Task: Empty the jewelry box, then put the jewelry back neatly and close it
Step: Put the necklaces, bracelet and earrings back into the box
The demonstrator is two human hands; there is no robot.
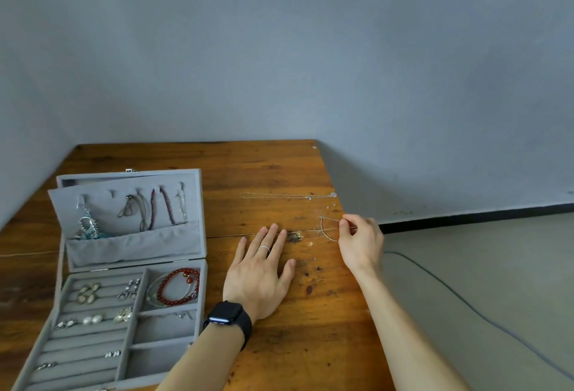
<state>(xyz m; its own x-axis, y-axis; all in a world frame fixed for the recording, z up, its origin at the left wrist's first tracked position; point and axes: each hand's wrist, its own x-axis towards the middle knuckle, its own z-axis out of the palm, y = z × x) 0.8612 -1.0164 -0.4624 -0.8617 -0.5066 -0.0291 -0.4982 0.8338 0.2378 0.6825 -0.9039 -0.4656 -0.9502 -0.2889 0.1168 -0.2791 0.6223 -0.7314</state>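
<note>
Fingers of the right hand [362, 243] pinch a thin chain [328, 230] near the table's [279, 161] right edge; its far end is too fine to trace. The left hand [261, 269] lies flat, fingers straight, on the wood. Beyond, a necklace [289, 195] lies stretched out, with specks [330, 205] beside it, perhaps earrings. The jewelry box [124, 251] stands open at left, its near corner cut off.

The box [161, 330] is cut off at its near end; the specks [334, 204] by the table's [279, 161] right edge are too small to name.
</note>
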